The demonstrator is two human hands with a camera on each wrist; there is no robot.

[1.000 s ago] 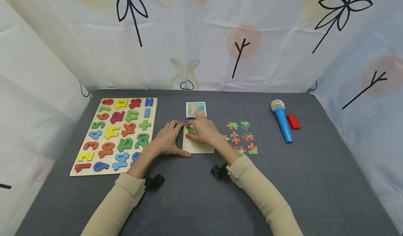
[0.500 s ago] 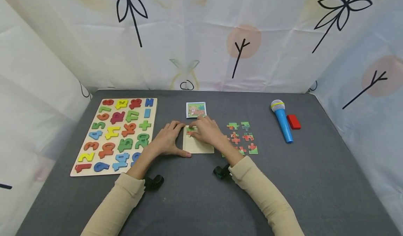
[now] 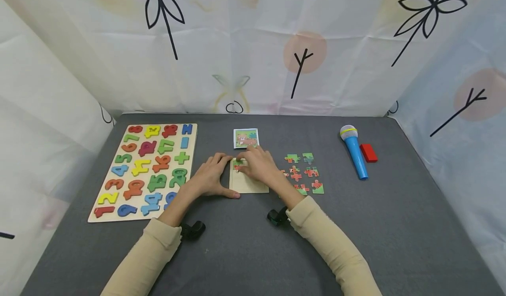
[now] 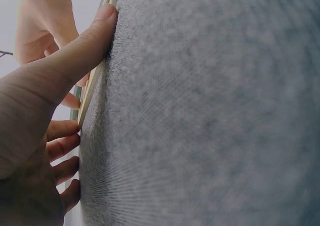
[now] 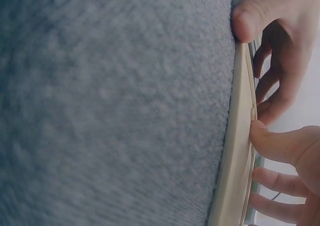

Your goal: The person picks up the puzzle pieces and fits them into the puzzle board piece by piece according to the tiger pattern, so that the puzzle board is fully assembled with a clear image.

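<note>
A pale wooden puzzle board (image 3: 249, 185) lies flat at the middle of the table. My left hand (image 3: 209, 176) holds its left side, thumb at the near corner and fingertips at the far one; the thumb (image 4: 87, 44) lies along the edge in the left wrist view. Over the board's far left corner, my right hand (image 3: 258, 163) has thumb and fingers around a green and red jigsaw piece (image 3: 236, 164), which they partly cover. Its thumb (image 5: 272, 141) meets the board's top in the right wrist view. Several loose jigsaw pieces (image 3: 311, 171) lie right of the board.
A small picture card (image 3: 246, 138) lies just beyond the board. On the left is a large number board (image 3: 130, 168) with colourful numerals. A blue toy microphone (image 3: 356, 155) and a red block (image 3: 369, 153) lie at the right. Printed white cloth walls surround the table.
The right hand has shifted slightly to the right at the board's far left corner, uncovering more of the jigsaw piece. The left hand stays in place.
</note>
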